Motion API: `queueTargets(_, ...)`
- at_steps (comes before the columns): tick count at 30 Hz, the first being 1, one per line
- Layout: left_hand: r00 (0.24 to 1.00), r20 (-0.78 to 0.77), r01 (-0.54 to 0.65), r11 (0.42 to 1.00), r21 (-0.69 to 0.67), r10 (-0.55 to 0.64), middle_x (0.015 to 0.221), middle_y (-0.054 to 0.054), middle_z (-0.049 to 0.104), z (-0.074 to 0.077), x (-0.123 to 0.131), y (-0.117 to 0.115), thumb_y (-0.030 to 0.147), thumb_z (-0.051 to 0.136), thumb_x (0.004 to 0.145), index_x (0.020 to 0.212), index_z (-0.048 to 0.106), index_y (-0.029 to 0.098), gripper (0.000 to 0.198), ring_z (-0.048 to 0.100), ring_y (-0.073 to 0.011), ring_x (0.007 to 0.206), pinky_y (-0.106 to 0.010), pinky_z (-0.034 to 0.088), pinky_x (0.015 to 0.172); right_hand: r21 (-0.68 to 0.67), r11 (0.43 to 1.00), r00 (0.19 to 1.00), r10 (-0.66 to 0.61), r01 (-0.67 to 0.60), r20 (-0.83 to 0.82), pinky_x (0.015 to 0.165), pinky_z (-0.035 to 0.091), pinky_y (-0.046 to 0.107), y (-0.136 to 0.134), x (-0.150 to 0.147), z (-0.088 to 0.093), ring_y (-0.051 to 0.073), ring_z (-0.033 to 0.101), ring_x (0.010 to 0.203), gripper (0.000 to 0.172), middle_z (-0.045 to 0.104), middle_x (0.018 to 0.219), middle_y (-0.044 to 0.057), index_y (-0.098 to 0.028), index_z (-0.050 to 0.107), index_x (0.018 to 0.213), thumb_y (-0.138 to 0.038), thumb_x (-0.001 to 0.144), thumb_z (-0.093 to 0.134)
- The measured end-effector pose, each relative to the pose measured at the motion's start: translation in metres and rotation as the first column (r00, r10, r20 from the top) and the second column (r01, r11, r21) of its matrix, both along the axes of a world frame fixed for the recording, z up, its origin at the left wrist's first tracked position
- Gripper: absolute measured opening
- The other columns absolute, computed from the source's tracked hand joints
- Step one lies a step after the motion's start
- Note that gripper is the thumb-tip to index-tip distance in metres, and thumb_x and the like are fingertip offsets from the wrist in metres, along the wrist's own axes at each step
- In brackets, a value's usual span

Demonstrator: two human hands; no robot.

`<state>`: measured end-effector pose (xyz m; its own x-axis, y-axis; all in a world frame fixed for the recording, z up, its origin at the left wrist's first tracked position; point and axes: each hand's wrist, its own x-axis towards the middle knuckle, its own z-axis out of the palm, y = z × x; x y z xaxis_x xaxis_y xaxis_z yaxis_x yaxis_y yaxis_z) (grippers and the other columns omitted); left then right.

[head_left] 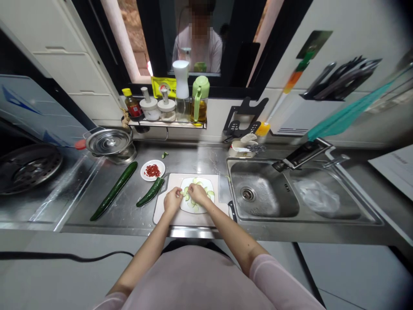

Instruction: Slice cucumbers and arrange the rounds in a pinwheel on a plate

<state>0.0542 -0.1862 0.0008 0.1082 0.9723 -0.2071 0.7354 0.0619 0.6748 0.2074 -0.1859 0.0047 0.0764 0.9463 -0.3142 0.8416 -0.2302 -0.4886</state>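
Observation:
A white plate (206,183) with several pale green cucumber slices (210,193) sits on a white cutting board (190,217) at the counter's front. My left hand (172,200) rests at the plate's left rim, fingers curled, pinching at a slice. My right hand (197,193) lies over the plate's middle, fingers bent down onto the slices. What the fingertips hold is too small to make out. A half cucumber (150,192) lies just left of the board. A whole cucumber (114,190) lies further left.
A small dish of red chilli pieces (152,170) stands behind the half cucumber. A lidded steel pot (109,143) is at the back left, a stove (27,165) beyond it. The sink (264,193) lies right of the board. Bottles and jars fill a shelf (167,124).

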Motion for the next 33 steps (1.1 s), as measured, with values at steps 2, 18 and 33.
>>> queueTargets(2, 0.999, -0.043, 0.028, 0.999, 0.021, -0.027, 0.086, -0.001, 0.069, -0.001, -0.001, 0.000, 0.018, 0.059, 0.077, 0.098, 0.066, 0.024, 0.022, 0.061, -0.0163, 0.080, -0.024, 0.037, 0.070, -0.004, 1.000, 1.000, 0.015, -0.015, 0.026, 0.061, 0.032, 0.022, 0.000, -0.002, -0.001, 0.015, 0.061, 0.084, 0.017, 0.071, 0.093, 0.005, -0.019, 0.067, 0.094, -0.022, 0.088, 0.051)
queueTargets(18, 0.962, -0.262, 0.123, 0.980, 0.155, -0.080, 0.101, -0.008, 0.064, -0.006, 0.002, -0.003, 0.023, 0.055, 0.084, 0.100, 0.069, 0.023, 0.021, 0.055, -0.0229, 0.100, -0.031, 0.039, 0.086, -0.023, 0.997, 0.973, 0.082, -0.079, 0.217, 0.076, 0.040, 0.029, -0.001, -0.007, 0.000, 0.023, 0.052, 0.106, 0.022, 0.063, 0.111, 0.012, -0.018, 0.064, 0.105, -0.025, 0.090, 0.050)
queueTargets(33, 0.991, -0.132, -0.009, 0.981, 0.191, 0.035, 0.107, -0.009, 0.059, -0.005, -0.004, -0.002, 0.025, 0.053, 0.085, 0.103, 0.071, 0.023, 0.026, 0.052, -0.0254, 0.104, -0.034, 0.040, 0.090, 0.093, 0.994, 0.987, -0.070, 0.057, 0.146, 0.074, 0.036, 0.028, -0.018, 0.010, 0.014, 0.022, 0.050, 0.102, 0.024, 0.061, 0.109, 0.010, -0.019, 0.064, 0.104, -0.026, 0.094, 0.043)
